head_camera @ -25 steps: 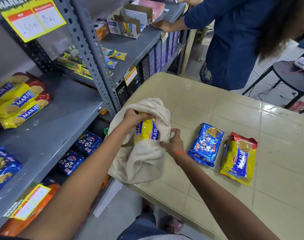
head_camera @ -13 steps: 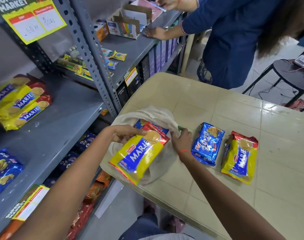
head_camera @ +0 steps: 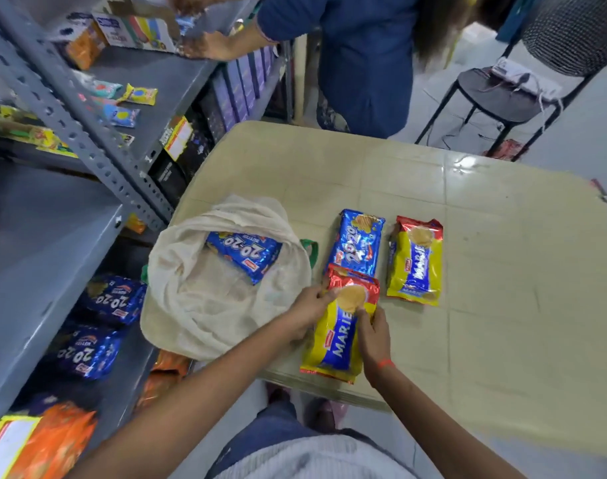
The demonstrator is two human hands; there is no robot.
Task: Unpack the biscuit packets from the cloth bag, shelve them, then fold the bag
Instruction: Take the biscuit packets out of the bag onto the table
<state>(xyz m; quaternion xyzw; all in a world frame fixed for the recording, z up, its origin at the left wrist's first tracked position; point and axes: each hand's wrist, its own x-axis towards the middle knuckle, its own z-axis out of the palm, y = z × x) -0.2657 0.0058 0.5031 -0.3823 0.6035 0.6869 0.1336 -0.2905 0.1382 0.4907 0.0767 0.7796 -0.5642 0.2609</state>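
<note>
A cream cloth bag (head_camera: 205, 305) lies open at the table's left edge, with a blue 20-20 packet (head_camera: 245, 252) showing inside it. Both hands rest on a yellow Marie packet (head_camera: 336, 344) lying flat near the front edge. My left hand (head_camera: 307, 311) grips its left side. My right hand (head_camera: 372, 335) presses on its right side. Beyond it lie another blue 20-20 packet (head_camera: 359, 242) and a second Marie packet (head_camera: 416, 262), side by side on the beige table (head_camera: 502, 271).
Grey metal shelves (head_camera: 49, 236) stand to the left, with blue 20-20 packets (head_camera: 112, 299) on a lower level and orange packets (head_camera: 53, 440) below. Another person in dark blue (head_camera: 360, 60) works at the far shelf. A black chair (head_camera: 495, 95) stands at the back right.
The Marie packet came out of the bag and moved right, now lying on the table in front of the two others. My right hand left the bag for it. The bag's mouth gapes open.
</note>
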